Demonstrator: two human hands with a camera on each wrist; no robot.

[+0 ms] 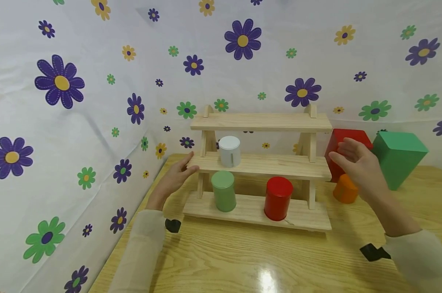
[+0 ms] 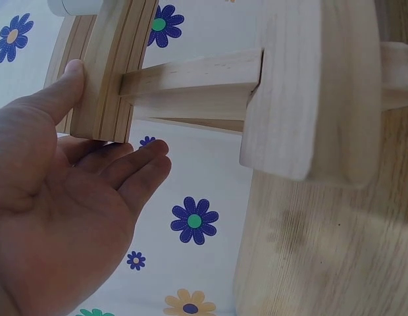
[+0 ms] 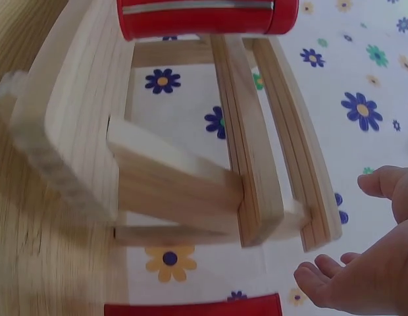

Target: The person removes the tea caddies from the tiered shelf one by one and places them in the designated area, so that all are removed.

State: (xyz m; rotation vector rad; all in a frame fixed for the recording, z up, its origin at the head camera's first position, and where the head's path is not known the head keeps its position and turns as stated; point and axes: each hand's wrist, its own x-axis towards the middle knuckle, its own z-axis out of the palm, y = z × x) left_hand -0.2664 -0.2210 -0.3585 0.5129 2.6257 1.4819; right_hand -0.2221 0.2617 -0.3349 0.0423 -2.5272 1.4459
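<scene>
Hidden: orange can (image 1: 345, 188) partly behind right hand (image 1: 356, 167).
Left hand (image 1: 173, 177): fingers straight, together, thumb touching wooden rack (image 1: 261, 122) left end.
Right hand: fingers loosely spread, holding nothing.
Cans: smooth cylinders.

A pale, unpainted three-tier wooden shelf rack (image 1: 261, 162) sits mid-frame on a honey-toned wooden table (image 1: 243, 260). On it stand a white cylindrical tin (image 1: 229, 151), a sage-green cylindrical tin (image 1: 224, 191) and a glossy red cylindrical tin (image 1: 278, 198). At right are a red box (image 1: 347, 140), a green box (image 1: 398, 156) and an orange tin (image 1: 345, 189). Behind hangs a white cloth (image 1: 96, 81) printed with purple, green and yellow flowers. Both sleeves (image 1: 140, 252) are cream.
</scene>
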